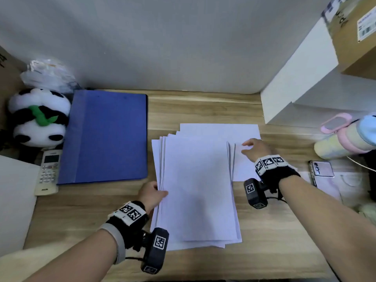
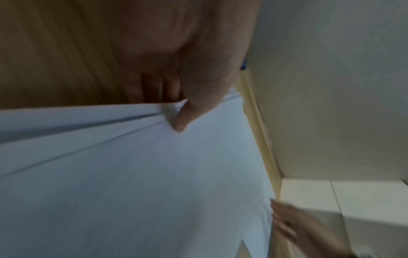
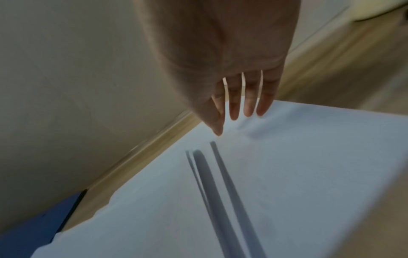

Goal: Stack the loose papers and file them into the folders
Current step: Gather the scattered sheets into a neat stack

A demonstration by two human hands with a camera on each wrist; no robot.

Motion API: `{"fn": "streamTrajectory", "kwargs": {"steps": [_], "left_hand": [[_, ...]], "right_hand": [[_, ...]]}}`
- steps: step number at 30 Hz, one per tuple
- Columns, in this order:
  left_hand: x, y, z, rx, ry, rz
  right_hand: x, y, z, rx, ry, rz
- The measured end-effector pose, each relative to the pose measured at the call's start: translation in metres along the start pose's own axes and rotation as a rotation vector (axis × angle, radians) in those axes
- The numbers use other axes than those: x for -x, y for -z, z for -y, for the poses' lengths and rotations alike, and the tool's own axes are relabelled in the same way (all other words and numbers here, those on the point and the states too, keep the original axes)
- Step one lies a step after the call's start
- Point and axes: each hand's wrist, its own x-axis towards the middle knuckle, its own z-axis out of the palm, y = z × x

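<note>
Several loose white papers (image 1: 195,186) lie fanned in a rough pile at the middle of the wooden desk (image 1: 81,210). My left hand (image 1: 151,195) pinches the pile's left edge, thumb on top (image 2: 180,122) and fingers beneath the sheets (image 2: 132,174). My right hand (image 1: 255,149) hovers over the far right sheets with fingers straight and spread (image 3: 234,108), holding nothing; the papers (image 3: 287,174) lie just below it. A shut blue folder (image 1: 105,137) lies flat to the left of the papers, its corner in the right wrist view (image 3: 33,233).
A panda plush (image 1: 38,117) and a white remote (image 1: 48,171) sit left of the folder. White boxes (image 1: 301,94) and a cardboard box (image 1: 356,37) stand at back right. A pastel bottle (image 1: 343,139) and a phone (image 1: 322,169) lie at right.
</note>
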Motion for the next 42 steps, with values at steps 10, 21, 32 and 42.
{"fn": "streamTrajectory", "kwargs": {"steps": [10, 21, 32, 42], "left_hand": [[-0.018, 0.009, -0.039, -0.206, 0.152, -0.055], [-0.008, -0.022, -0.045, -0.721, 0.206, -0.134], [-0.009, -0.021, -0.038, -0.637, 0.134, -0.101], [-0.003, 0.015, -0.022, -0.008, 0.146, 0.043]], "right_hand": [[-0.058, 0.009, 0.057, 0.474, 0.138, 0.057], [-0.043, 0.015, 0.038, 0.458, 0.136, 0.205], [0.021, 0.082, 0.057, -0.792, 0.186, -0.473], [0.119, -0.037, 0.008, -0.892, -0.171, 0.27]]}}
